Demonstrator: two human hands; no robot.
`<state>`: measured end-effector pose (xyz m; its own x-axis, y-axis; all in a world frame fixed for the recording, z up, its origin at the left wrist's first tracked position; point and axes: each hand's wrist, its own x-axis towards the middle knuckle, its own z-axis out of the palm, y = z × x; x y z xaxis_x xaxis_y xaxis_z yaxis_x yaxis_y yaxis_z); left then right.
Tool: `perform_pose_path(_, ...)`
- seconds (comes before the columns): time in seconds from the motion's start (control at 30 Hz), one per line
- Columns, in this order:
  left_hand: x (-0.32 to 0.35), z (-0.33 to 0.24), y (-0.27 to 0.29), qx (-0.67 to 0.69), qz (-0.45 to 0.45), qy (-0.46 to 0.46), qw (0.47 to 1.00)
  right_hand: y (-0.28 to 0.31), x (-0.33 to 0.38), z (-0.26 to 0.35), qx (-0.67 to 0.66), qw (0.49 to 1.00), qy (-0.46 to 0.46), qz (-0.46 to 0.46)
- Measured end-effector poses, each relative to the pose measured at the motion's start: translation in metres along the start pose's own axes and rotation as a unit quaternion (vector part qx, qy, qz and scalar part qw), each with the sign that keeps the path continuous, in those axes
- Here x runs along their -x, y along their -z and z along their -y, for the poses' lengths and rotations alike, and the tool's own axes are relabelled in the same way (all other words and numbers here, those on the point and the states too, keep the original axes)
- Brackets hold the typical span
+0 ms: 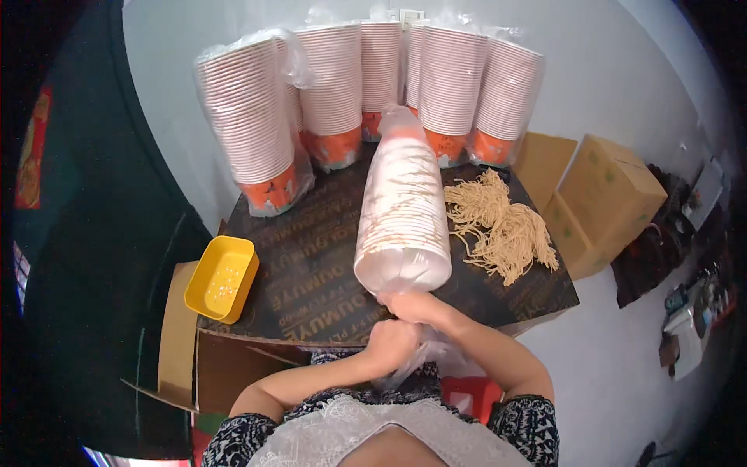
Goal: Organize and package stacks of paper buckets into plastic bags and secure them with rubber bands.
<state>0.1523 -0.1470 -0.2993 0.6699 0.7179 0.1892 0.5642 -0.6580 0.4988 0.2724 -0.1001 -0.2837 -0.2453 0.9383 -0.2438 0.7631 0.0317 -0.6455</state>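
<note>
A long stack of paper cups [405,202], white with brownish streaks, lies on the dark table in a clear plastic bag [408,268]. Its wide end faces me. My right hand [412,306] is closed round the gathered neck of the bag, close against the cups. Just below it, at the table's front edge, my left hand [394,342] is closed in a fist on the same bag. Loose plastic hangs from between my hands towards my lap. What the fingers hold inside is partly hidden.
Several bagged stacks of orange-based paper cups [245,124] stand along the table's back edge. A heap of beige strings [506,226] lies right of the bag. At the left front corner sits a yellow tray [247,268] with small white bits. Cardboard boxes [607,198] stand beyond the table's right side.
</note>
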Motion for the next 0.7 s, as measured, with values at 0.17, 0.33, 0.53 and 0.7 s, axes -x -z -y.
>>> perform_pose_path(0.17,0.012,-0.025,0.095,0.020,0.014,-0.150,0.988,0.017,0.022,-0.001,-0.118,0.981,-0.038,0.148)
perform_pose_path(0.33,-0.047,-0.048,0.110,0.144,-0.040,-0.518,0.842,0.022,0.043,-0.057,-0.300,0.937,0.098,0.151)
perform_pose_path(0.53,-0.078,-0.048,0.078,0.097,0.120,-0.485,0.861,0.044,0.085,-0.073,-0.100,0.970,0.189,0.114)
perform_pose_path(0.7,-0.097,-0.048,0.064,-0.045,0.141,-0.419,0.896,0.064,0.094,-0.073,0.066,0.960,0.254,0.094)
